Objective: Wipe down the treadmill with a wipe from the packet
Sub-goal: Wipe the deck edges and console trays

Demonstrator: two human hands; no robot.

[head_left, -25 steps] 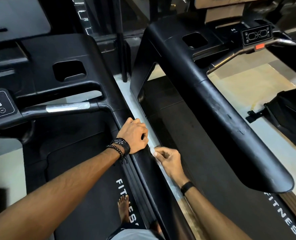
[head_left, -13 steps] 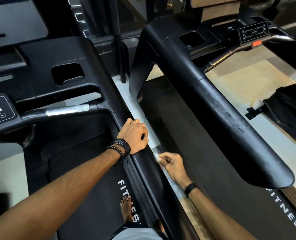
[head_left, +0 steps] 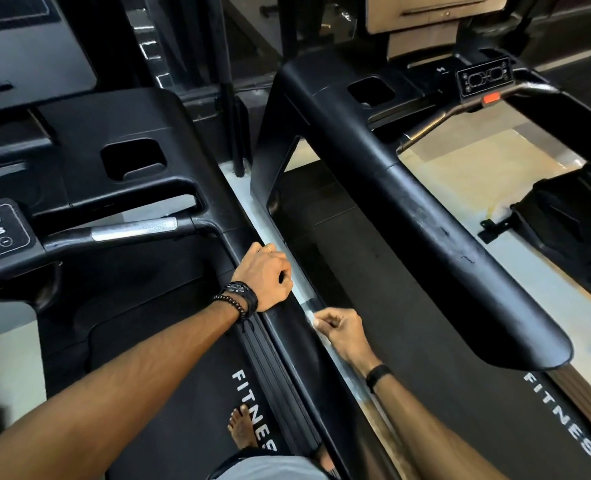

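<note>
Beside the treadmill rail (head_left: 287,327), wipe (head_left: 310,317) mostly hidden in right grip (head_left: 340,329); left grip (head_left: 266,277) clutching rail.

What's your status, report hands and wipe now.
Left hand gripping the handrail. Right hand pinching the wipe against the rail's outer side. Nothing in the way.

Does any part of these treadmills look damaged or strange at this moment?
Yes. The neighbouring treadmill's side arm shows pale scuffs and a small scratch on its black top. Nothing else stands out.
</note>
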